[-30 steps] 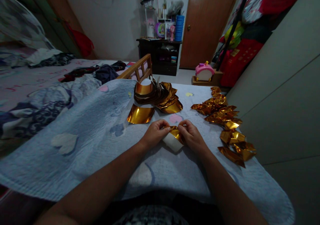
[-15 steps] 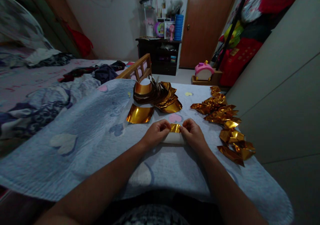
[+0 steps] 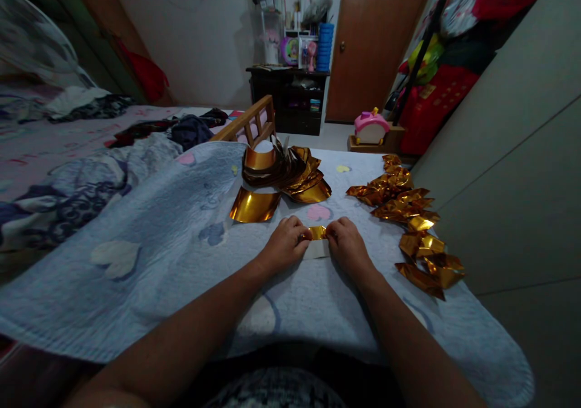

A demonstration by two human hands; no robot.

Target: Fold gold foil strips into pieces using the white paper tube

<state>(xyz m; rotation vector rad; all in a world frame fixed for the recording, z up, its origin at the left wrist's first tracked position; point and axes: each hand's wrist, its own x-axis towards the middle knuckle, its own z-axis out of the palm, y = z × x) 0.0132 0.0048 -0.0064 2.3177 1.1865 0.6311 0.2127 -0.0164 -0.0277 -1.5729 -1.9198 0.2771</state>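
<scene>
Between my two hands lies a sheet of gold foil paper [image 3: 317, 249], its white back facing up and its far edge folded over to show a gold strip. My left hand [image 3: 287, 241] pinches the left end of that fold. At the right end, my right hand [image 3: 348, 244] grips the same fold with closed fingers. Beyond the hands sits a stack of gold foil sheets [image 3: 290, 172], some curled, and one loose gold sheet [image 3: 255, 206] lies in front of it. To the right, several folded gold foil pieces [image 3: 403, 205] form a row.
A pale blue quilted cover with heart patterns [image 3: 172, 263] spreads under everything. Left of it is a bed with rumpled clothes [image 3: 190, 132]. A wooden rail [image 3: 247, 120] stands behind the stack. A pale cabinet [image 3: 512, 172] borders the right side.
The hands have pressed lower and the fingers have curled further over the fold. The white part of the sheet, bulging before, now lies flatter and shows less.
</scene>
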